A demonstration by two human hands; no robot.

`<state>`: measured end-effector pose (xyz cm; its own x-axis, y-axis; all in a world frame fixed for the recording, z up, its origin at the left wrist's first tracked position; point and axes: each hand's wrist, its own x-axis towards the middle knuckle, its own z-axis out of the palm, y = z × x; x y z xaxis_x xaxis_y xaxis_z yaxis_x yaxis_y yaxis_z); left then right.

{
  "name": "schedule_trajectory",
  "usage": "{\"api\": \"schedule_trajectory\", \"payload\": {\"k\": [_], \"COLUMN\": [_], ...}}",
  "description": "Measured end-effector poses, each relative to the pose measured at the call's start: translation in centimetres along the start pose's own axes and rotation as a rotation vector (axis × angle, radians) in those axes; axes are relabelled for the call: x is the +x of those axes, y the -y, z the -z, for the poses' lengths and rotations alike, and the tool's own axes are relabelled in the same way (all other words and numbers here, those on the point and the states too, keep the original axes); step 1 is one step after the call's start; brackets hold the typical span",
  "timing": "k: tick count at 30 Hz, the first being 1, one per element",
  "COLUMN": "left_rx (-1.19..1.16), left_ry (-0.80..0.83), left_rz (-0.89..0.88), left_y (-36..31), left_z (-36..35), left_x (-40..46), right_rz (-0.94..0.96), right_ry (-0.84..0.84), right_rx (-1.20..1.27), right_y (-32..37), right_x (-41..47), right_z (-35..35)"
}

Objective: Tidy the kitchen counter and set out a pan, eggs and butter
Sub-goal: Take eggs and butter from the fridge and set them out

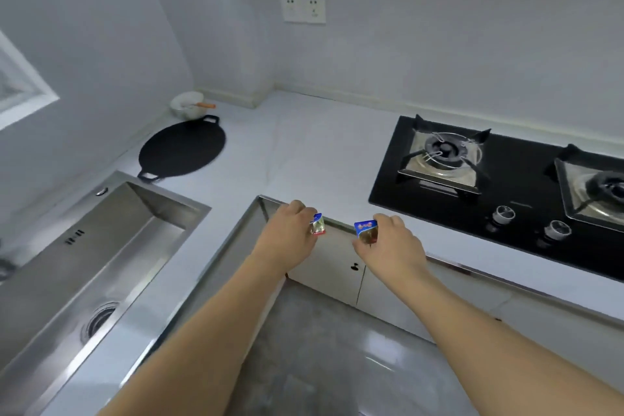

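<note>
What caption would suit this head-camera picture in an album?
Each hand, left and right, holds a small butter packet over the counter edge.

Sink left, pan behind it, bowl behind pan; stove right on counter.

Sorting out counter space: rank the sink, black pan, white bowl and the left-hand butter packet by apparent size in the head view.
1. sink, though nearness inflates it
2. black pan
3. white bowl, farthest away
4. butter packet, pinched by the left hand
</note>
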<state>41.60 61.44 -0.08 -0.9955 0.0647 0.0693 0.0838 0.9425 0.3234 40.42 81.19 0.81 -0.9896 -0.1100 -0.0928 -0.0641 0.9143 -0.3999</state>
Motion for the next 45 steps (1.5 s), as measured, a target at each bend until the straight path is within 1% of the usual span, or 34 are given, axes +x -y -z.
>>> {"api": "schedule_trajectory", "payload": {"k": [4,8,14,18,23,26,30,34,39,43,45], "left_rx": [-0.004,-0.009,-0.004,0.039,0.075,0.055,0.041,0.023,0.021,0.019,-0.020], "left_ry": [-0.028,-0.004,0.018,0.018,0.030,0.014,0.022,0.006,-0.002,0.036,0.056], "left_rz": [0.058,0.100,0.098,0.117,0.189,0.227,0.229,0.282,0.333,0.385,0.429], "left_y": [4.6,6.9,9.2,10.8,13.4,14.3,15.6,18.8,23.9,27.6,30.2], "left_z": [1.1,1.0,0.4,1.5,2.8,2.7,2.5,3.1,3.9,4.3,4.0], "left_x": [-0.6,0.1,5.2,9.5,15.0,17.3,19.2,21.7,24.7,27.5,29.3], "right_rz": [0.054,0.049,0.074,0.103,0.137,0.160,0.165,0.186,0.162,0.136,0.129], "right_ry": [0.043,0.071,0.088,0.075,0.082,0.094,0.120,0.170,0.200,0.202,0.205], "right_rx": [-0.017,-0.039,-0.045,-0.051,-0.016,-0.019,-0.044,-0.058,-0.087,-0.111,-0.119], "right_y": [4.7,6.1,6.6,7.6,9.4,10.3,11.4,13.8,17.3,19.8,21.5], "right_x": [1.5,3.5,9.9,15.8,22.3,24.9,27.4,30.5,34.5,38.1,40.5], "right_z": [-2.1,-3.4,-4.2,-3.6,-3.5,-3.7,-4.4,-6.0,-7.9,-8.7,-9.7]}}
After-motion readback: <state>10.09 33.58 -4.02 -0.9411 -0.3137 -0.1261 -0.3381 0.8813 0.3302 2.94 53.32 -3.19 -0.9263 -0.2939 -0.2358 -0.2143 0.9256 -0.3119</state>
